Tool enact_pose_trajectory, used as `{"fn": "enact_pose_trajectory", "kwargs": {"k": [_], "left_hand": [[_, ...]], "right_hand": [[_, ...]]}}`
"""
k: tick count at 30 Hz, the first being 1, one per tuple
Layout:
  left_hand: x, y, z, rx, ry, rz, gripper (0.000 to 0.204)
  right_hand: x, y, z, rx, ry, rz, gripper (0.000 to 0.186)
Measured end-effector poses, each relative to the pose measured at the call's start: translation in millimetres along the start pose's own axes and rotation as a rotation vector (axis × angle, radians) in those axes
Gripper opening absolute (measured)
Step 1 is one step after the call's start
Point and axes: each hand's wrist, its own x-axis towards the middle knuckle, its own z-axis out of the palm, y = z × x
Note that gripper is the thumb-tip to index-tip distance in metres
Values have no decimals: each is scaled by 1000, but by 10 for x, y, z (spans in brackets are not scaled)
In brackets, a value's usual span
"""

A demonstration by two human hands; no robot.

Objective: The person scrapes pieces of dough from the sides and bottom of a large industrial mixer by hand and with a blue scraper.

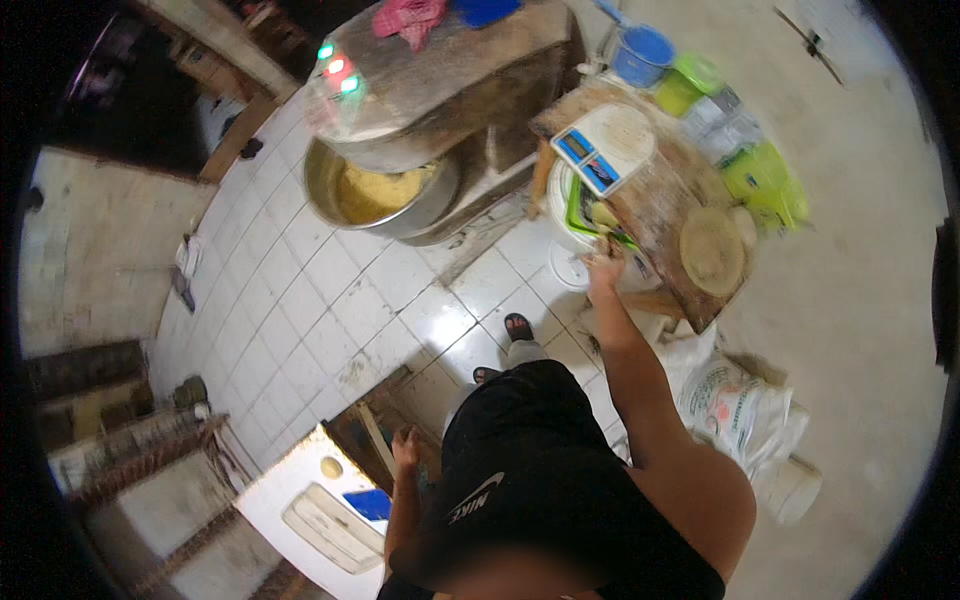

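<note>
My right hand (pixel 604 268) reaches forward to the rim of a bright green container (pixel 578 205). The container sits on a white bucket (pixel 561 212) beside the wooden table. Its fingers look closed, and a small pale yellow piece (pixel 603 214) shows just beyond them; blur hides whether they grip it. Low at my side, my left hand (pixel 406 447) hangs with loosely parted fingers and nothing visible in it, near a wooden board (pixel 378 440). Ahead on the left, a large metal mixing bowl (pixel 325 190) holds yellow dough (pixel 380 195) under a mixer (pixel 430 100).
A white kitchen scale (pixel 618 140) and a round tan disc (pixel 712 252) rest on the worn wooden table (pixel 650 205). Beyond are a blue dipper (pixel 642 55) and green baskets (pixel 765 185). White sacks (pixel 735 410) lie right; a white lidded box (pixel 320 510) stands left.
</note>
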Motion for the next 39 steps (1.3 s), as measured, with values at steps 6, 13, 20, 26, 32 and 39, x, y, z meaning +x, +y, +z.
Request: {"fn": "enact_pose_trajectory", "kwargs": {"k": [6, 13, 20, 26, 32, 39], "left_hand": [[601, 598, 68, -146, 119, -89, 43], [838, -114, -458, -123, 141, -183, 54], [2131, -1002, -663, 18, 177, 303, 56], [3748, -868, -1237, -126, -51, -271, 48], [4924, -133, -1814, -703, -9, -379, 47], [5352, -826, -1598, -603, -17, -549, 42]], "right_hand": [[354, 519, -995, 39, -82, 178, 37], [-710, 699, -803, -432, -134, 120, 25], [-628, 905, 138, -649, -402, 45, 30], [-1371, 1146, 1577, -1065, -496, -47, 28], [-1829, 1746, 3208, -1157, -854, -57, 35], [-2134, 2544, 5184, -916, -1120, -63, 40]]}}
